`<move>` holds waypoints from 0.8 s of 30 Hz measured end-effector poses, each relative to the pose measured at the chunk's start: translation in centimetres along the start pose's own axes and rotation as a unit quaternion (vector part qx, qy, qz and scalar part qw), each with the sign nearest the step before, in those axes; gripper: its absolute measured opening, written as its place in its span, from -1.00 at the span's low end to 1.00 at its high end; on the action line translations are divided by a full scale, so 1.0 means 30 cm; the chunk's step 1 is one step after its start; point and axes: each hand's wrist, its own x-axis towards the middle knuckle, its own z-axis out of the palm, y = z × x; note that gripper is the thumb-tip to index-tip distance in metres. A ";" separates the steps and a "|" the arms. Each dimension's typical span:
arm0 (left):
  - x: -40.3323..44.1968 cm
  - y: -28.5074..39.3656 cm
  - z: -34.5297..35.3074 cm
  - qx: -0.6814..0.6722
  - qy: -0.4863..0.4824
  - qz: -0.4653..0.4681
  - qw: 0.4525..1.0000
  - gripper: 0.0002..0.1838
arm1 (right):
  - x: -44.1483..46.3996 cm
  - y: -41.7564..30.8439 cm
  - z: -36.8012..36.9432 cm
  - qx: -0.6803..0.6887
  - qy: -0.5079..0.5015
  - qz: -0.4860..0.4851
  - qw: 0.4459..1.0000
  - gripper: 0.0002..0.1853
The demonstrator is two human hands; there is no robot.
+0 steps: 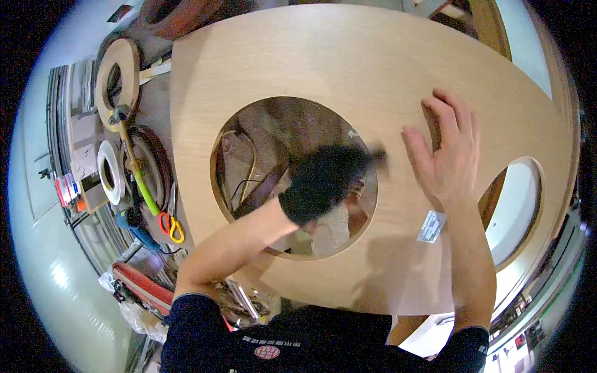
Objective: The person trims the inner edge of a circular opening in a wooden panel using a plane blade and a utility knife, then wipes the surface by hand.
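Left hand [329,180]: gloved, blurred, arm angled across the wood panel's [398,74] round cutout [280,127]; grip unreadable. Right hand [452,152]: palm down over panel between cutouts, fingers loosely spread, holding nothing. Panel's before the torso.

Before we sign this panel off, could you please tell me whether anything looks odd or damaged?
One mismatch: the left hand wears a black glove, while the right hand is bare. The label on the panel also looks slanted rather than square. No damage is evident.
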 end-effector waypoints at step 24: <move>-0.016 -0.001 0.020 -0.040 -0.217 0.137 0.966 -0.50 | -0.362 -0.068 -0.047 -0.066 0.036 0.111 0.991 -0.43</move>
